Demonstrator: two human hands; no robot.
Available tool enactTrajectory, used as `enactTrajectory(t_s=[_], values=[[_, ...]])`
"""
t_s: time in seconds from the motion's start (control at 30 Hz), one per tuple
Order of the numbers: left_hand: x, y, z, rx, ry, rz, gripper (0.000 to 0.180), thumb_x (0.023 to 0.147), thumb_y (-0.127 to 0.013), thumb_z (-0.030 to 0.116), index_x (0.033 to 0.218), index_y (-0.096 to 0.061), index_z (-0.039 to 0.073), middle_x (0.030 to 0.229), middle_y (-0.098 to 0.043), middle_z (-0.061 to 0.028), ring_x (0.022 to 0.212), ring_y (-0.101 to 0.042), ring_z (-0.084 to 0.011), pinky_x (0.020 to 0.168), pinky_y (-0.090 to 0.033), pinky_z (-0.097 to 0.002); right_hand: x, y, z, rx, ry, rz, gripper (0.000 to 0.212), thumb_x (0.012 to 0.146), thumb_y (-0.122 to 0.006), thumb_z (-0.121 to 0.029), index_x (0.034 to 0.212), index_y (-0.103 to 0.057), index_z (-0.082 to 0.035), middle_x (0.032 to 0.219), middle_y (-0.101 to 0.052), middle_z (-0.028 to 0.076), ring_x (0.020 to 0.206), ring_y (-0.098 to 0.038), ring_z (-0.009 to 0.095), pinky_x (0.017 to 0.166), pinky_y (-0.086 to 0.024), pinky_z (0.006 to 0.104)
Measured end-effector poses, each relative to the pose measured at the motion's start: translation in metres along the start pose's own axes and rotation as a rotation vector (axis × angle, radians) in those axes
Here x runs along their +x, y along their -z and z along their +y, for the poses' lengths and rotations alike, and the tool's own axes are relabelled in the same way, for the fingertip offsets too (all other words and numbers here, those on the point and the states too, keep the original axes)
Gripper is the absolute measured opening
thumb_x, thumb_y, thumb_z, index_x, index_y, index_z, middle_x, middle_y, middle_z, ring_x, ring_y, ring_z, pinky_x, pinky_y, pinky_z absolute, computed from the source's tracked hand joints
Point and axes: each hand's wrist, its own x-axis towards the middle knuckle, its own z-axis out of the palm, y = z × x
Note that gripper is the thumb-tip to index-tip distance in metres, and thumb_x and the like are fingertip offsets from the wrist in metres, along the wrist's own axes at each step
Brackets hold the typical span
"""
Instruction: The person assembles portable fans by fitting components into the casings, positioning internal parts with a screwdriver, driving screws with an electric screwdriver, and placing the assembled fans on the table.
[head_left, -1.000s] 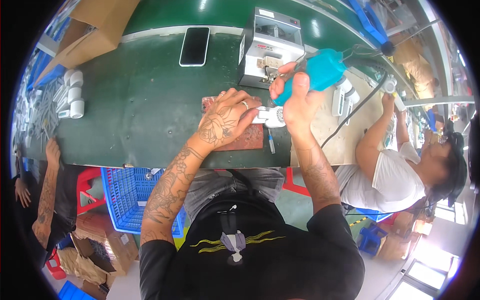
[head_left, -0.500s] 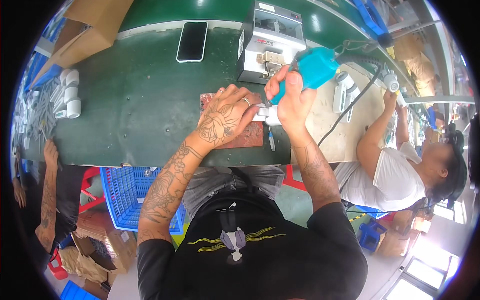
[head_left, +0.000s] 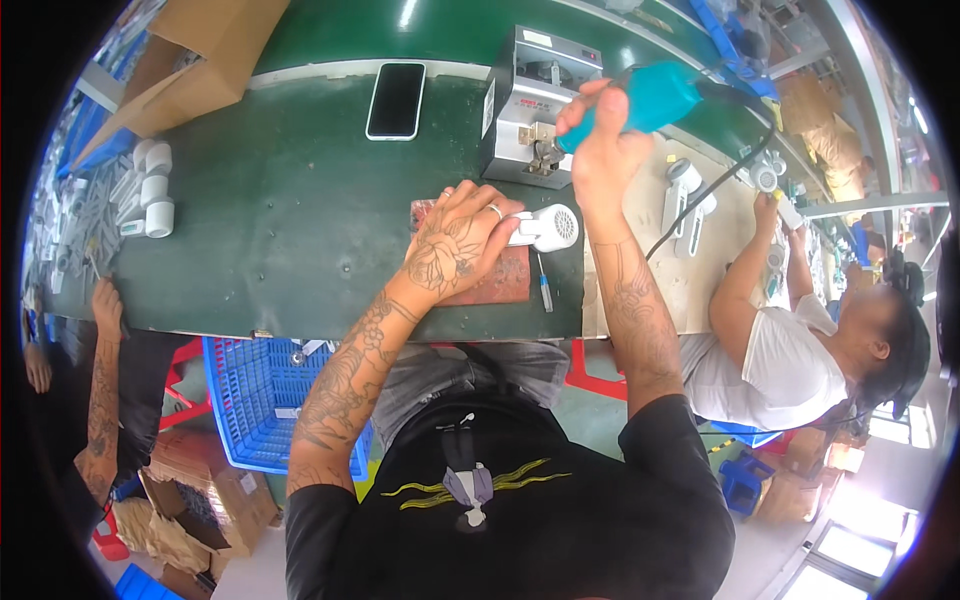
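The white plastic housing (head_left: 545, 228) is pinned flat on the reddish work mat (head_left: 490, 275) by the left hand (head_left: 455, 245), fingers spread over its near end, so only the round grille end is left showing. The turquoise electric screwdriver (head_left: 640, 100) is gripped tight in the right hand (head_left: 600, 135), with its tip held up at the grey screw feeder box (head_left: 535, 95), well apart from the housing. A screw probably wants to be seated squarely on the bit before the tool is brought down. The housing is best kept pressed firmly so it can't spin, and the black cable (head_left: 700, 195) kept off the mat. A phone (head_left: 396, 98) is parked nearby.
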Motion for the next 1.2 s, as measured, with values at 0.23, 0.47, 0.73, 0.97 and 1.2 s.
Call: enactTrajectory(t_s=[0.23,0.47,0.73,0.97,1.2], values=[[0.0,0.005,0.003,-0.016,-0.003,-0.041,0.028,0.101,-0.058,0.022,0.123,-0.072,0.011,0.113,-0.066,-0.0097,0.107,-0.057,-0.0325,0.1,-0.045,-0.0464,-0.005,0.003,0.009,0.07,-0.053,-0.02,0.039,0.11,-0.055,-0.037,0.103,-0.058,0.001,0.071,-0.058,0.007,0.062,-0.06,0.019,0.058,-0.048,0.0327],[0.001,0.007,0.005,0.001,0.019,-0.076,0.033,0.097,-0.065,0.028,0.126,-0.072,0.012,0.118,-0.065,-0.0084,0.111,-0.057,-0.0316,0.101,-0.044,-0.0455,-0.044,0.017,-0.03,0.079,-0.218,-0.028,0.048,0.11,-0.051,-0.045,0.106,-0.058,0.003,0.069,-0.057,0.008,0.06,-0.057,0.019,0.057,-0.048,0.0344],[0.0,0.005,0.002,-0.003,0.017,-0.089,0.035,0.099,-0.064,0.035,0.121,-0.071,0.009,0.117,-0.064,-0.0086,0.11,-0.057,-0.0311,0.104,-0.043,-0.0473,-0.068,0.021,-0.031,0.218,-0.229,-0.052,0.04,0.105,-0.064,-0.036,0.106,-0.062,0.004,0.071,-0.06,0.005,0.06,-0.06,0.014,0.055,-0.047,0.0298],[0.002,0.003,0.007,0.04,-0.01,-0.071,0.034,0.099,-0.064,0.033,0.122,-0.069,0.008,0.115,-0.064,-0.0079,0.11,-0.057,-0.0305,0.1,-0.044,-0.0476,-0.078,0.027,-0.02,0.149,-0.272,-0.096,0.052,0.106,-0.059,-0.048,0.103,-0.055,0.003,0.071,-0.057,0.011,0.062,-0.058,0.021,0.06,-0.05,0.0352],[0.006,0.006,0.006,0.045,-0.024,-0.09,0.032,0.098,-0.065,0.03,0.121,-0.07,0.009,0.115,-0.064,-0.0074,0.108,-0.057,-0.0299,0.098,-0.045,-0.0472,-0.078,0.023,-0.017,0.2,-0.232,-0.115,0.049,0.106,-0.06,-0.046,0.099,-0.052,0.002,0.073,-0.056,0.01,0.064,-0.058,0.021,0.06,-0.05,0.0352]])
